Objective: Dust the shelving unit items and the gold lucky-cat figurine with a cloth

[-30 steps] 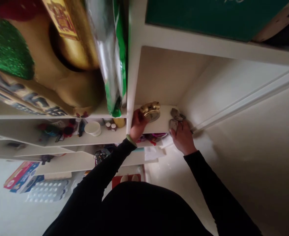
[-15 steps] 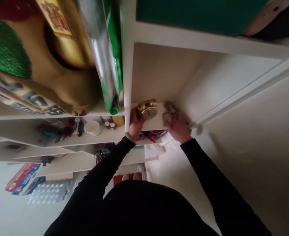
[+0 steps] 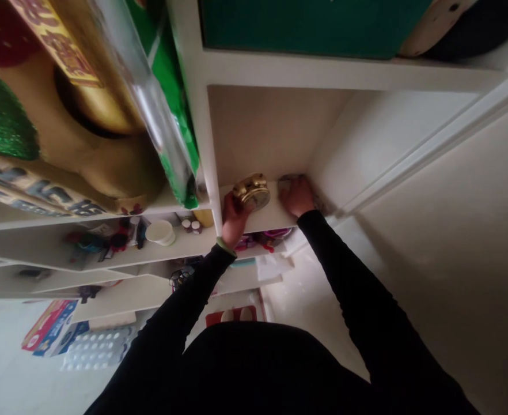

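A gold twin-bell alarm clock (image 3: 256, 195) is gripped in my left hand (image 3: 235, 219), near the left wall of an open white compartment. The clock's round face tilts up towards me, and my fingers cover its left side. Deeper on the right, my right hand (image 3: 298, 197) is closed and pressed down on a grey cloth (image 3: 289, 180) against the compartment's shelf board (image 3: 268, 216). Most of the cloth is hidden under the hand, and its edges are blurred.
Left of the compartment stand a gold figure (image 3: 102, 164) and a green-and-silver packet (image 3: 176, 144). A teal box (image 3: 306, 29) sits on the shelf above. Lower shelves hold a white cup (image 3: 160, 232) and small items. A white wall (image 3: 444, 230) rises at right.
My right hand has moved further in and slightly left along the shelf board, covering more of the cloth. My left hand still holds the clock. The view has shifted a little.
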The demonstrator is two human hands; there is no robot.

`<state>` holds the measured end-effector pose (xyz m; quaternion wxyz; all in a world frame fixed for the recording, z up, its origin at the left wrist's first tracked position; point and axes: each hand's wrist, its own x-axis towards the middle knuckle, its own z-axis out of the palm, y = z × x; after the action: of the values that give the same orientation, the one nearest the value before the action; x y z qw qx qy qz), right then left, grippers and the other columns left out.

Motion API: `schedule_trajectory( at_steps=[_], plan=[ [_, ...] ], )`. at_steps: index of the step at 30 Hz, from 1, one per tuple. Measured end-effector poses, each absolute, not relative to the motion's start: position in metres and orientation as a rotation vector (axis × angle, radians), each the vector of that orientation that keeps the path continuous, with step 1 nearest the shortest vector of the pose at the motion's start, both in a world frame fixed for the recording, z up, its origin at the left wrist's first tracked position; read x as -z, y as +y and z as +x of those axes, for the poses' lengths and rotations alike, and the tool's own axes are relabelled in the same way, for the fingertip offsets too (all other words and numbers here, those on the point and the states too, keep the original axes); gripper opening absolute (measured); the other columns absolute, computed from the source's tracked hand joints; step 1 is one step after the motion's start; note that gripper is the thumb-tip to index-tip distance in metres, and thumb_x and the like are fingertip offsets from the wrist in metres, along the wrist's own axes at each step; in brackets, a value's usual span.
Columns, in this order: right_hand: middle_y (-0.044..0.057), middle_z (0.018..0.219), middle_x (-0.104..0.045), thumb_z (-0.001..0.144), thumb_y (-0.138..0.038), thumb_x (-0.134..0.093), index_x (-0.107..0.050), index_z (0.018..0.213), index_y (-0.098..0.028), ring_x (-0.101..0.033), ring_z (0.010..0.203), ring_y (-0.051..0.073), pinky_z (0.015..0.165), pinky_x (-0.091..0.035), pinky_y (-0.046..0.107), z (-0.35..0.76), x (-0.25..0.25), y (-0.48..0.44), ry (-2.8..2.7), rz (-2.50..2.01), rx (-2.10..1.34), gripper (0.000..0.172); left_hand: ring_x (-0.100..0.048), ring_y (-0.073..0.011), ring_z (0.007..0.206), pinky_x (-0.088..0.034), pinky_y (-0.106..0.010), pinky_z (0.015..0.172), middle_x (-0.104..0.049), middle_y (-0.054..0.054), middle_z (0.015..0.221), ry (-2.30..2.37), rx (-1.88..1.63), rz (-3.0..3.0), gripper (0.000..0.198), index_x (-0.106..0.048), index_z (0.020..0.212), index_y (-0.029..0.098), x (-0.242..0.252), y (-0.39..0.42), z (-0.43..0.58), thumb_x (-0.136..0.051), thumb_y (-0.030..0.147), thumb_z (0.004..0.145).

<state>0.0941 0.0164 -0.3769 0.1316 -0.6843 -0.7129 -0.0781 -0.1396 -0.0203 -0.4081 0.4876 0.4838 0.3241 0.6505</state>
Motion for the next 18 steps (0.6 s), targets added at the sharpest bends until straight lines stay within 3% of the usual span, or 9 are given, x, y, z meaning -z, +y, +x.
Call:
schedule_trajectory(
  at_steps=[4,8,12,16,18],
  plan=[
    [0.026,0.154,-0.065,0.102,-0.036,-0.048,-0.055,0.152,-0.005,-0.058,0.141,0.037,0.12,-0.048,0.05,0.087,0.377,-0.036,-2.125,-1.902,0.169,0.059,-0.075,-0.0227,0.106,-0.064,-0.038,0.102,-0.073,-0.004,0.108,0.834,-1.595,1.179,0.055,-0.06,0.114,0.025,0.409,-0.018,-0.14,-0.098,0.044,0.079],
    [0.03,0.142,-0.071,0.1,-0.038,-0.052,-0.066,0.138,-0.003,-0.058,0.135,0.046,0.115,-0.047,0.061,0.098,0.369,-0.072,-2.044,-1.963,0.206,0.054,-0.075,-0.0254,0.117,-0.061,-0.042,0.11,-0.074,-0.008,0.122,0.813,-1.571,1.184,0.057,-0.059,0.121,0.025,0.407,-0.018,-0.14,-0.096,0.039,0.081],
    [0.028,0.152,-0.066,0.099,-0.043,-0.059,-0.069,0.135,-0.007,-0.058,0.132,0.046,0.112,-0.046,0.062,0.11,0.361,-0.071,-1.994,-1.883,0.276,0.052,-0.074,-0.0278,0.125,-0.059,-0.046,0.116,-0.074,-0.009,0.128,0.793,-1.556,1.175,0.06,-0.058,0.127,0.025,0.406,-0.021,-0.139,-0.095,0.04,0.082],
    [0.019,0.119,-0.079,0.105,-0.047,-0.053,-0.074,0.123,-0.017,-0.067,0.115,0.037,0.108,-0.051,0.053,0.115,0.359,-0.061,-1.902,-1.771,0.169,0.041,-0.073,-0.0282,0.126,-0.059,-0.046,0.117,-0.073,-0.011,0.133,0.774,-1.564,1.164,0.065,-0.057,0.127,0.026,0.406,-0.022,-0.139,-0.096,0.048,0.081],
    [0.021,0.123,-0.078,0.107,-0.05,-0.05,-0.074,0.127,-0.017,-0.066,0.12,0.038,0.111,-0.05,0.053,0.117,0.358,-0.052,-1.837,-1.795,0.167,0.046,-0.074,-0.0279,0.126,-0.06,-0.045,0.116,-0.074,-0.01,0.133,0.767,-1.569,1.158,0.066,-0.057,0.124,0.026,0.407,-0.022,-0.138,-0.097,0.051,0.079]
  ],
)
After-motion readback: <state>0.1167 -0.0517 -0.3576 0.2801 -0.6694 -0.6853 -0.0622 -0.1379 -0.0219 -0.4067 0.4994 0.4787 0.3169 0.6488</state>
